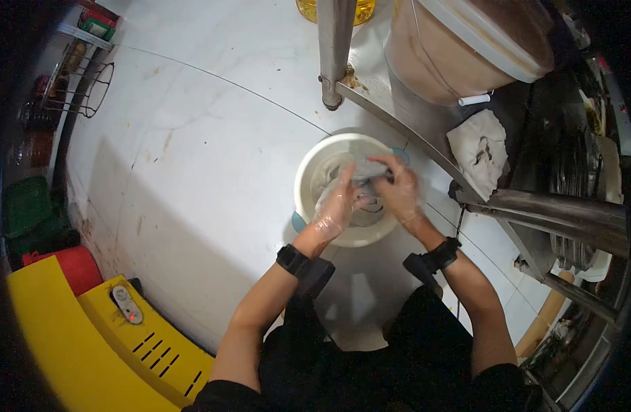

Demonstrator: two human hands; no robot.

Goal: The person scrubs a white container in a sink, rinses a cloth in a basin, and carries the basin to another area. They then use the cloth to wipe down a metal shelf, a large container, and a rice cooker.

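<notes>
White tiled floor (212,137), stained in places; the person crouches on it beside a steel bench leg (334,48).

- White basin (303,180) sits on the floor right in front of the knees. Both hands are inside it, on a grey wad (362,172) held over the middle. Too blurred to say whether it is cloth or something else.
- Left hand (339,206): clear glove, fingers together and pressed to the wad's side. Blur hides whether they wrap round it.
- Right hand (398,189): fingers curled over the top of the wad, gripping it.
- Nearby: bucket (452,55) and a crumpled rag (480,147) on the bench's low shelf, yellow machine (68,329) at far left.

My read on doing this well: keep the wad low, inside the rim, so drips stay in the basin. Work it between both palms, not the fingertips. The glove looks loose, so watch for slip.
</notes>
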